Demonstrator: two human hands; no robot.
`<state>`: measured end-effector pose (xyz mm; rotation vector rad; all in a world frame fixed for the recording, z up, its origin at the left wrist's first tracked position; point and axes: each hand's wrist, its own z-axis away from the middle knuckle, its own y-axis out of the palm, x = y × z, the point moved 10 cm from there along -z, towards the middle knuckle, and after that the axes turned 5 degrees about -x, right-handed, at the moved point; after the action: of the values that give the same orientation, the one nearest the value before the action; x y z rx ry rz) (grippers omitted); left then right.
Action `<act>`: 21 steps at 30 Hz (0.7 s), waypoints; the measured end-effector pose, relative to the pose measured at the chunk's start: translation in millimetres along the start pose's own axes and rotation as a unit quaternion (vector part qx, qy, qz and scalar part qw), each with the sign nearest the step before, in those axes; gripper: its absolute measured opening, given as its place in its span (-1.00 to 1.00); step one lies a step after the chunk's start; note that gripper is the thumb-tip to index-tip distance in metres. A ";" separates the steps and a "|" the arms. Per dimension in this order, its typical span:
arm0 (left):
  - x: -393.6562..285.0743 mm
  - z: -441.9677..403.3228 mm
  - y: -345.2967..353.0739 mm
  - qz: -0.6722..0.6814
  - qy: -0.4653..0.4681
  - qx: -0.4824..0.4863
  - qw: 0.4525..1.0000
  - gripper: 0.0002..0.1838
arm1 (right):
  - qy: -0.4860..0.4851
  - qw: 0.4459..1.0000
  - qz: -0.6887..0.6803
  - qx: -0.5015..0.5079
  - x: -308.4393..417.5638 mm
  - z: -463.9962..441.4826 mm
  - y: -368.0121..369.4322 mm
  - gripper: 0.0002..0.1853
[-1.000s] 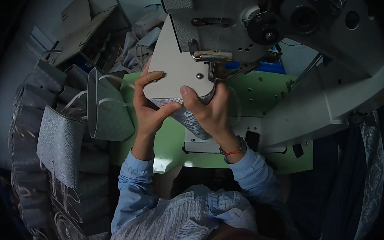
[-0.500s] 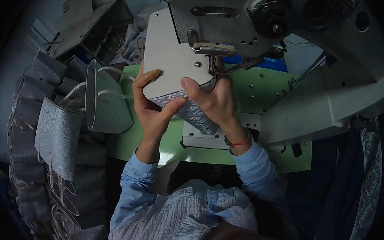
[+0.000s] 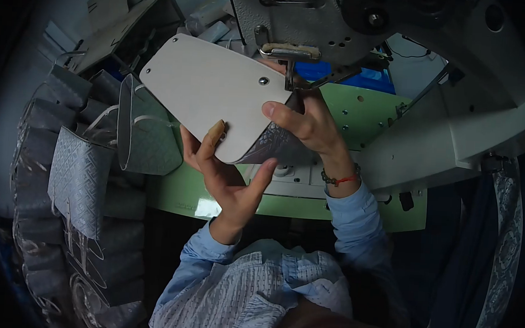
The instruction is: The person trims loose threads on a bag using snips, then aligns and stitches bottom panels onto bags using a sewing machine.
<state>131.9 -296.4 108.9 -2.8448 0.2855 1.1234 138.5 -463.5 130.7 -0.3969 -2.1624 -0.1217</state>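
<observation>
A handbag (image 3: 203, 94) lies bottom up under the sewing machine's presser foot (image 3: 289, 75). Its pale flat base carries metal studs, and its silvery patterned side (image 3: 276, 144) hangs below. My left hand (image 3: 228, 189) grips the near edge, with a tan-covered finger on the base and the thumb held off the bag. At the right corner my right hand (image 3: 310, 122) is closed on the bag, thumb on top near the edge, other fingers partly hidden behind. The edge at the foot is partly hidden by the machine head (image 3: 295, 27).
On the left, a patterned handbag (image 3: 81, 180) and an open one (image 3: 147, 136) stand by a pile of grey bags (image 3: 44, 150). The green table (image 3: 183, 189) lies below my hands. The machine's arm (image 3: 432, 138) fills the right. A box (image 3: 123, 26) stands back left.
The handbag has turned counterclockwise about the corner at the presser foot, its far end swinging left. My left hand has shifted right and toward me; its thumb has come off the bag.
</observation>
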 end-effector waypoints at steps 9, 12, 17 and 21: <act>-41.0 20.6 3.7 -0.209 0.067 0.027 0.975 -0.01 | -0.024 0.998 -0.020 0.062 -1.3 0.3 -3.1 -0.66; -64.4 0.3 -7.3 -0.295 0.128 0.100 0.941 -0.10 | 0.126 0.984 -0.104 0.069 -10.9 0.1 1.2 -0.31; -40.2 -72.1 20.3 -0.218 0.240 0.543 0.775 -0.06 | 0.100 0.985 -0.122 0.066 -2.2 0.0 -0.8 -0.42; -20.0 -91.2 37.9 -0.102 0.227 0.573 0.781 0.05 | 0.102 0.987 -0.106 0.065 -8.5 0.3 -3.4 -0.41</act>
<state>171.3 -342.7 189.3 -1.8641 0.4570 0.0431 141.6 -468.6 123.8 -0.0756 -1.9913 -0.1333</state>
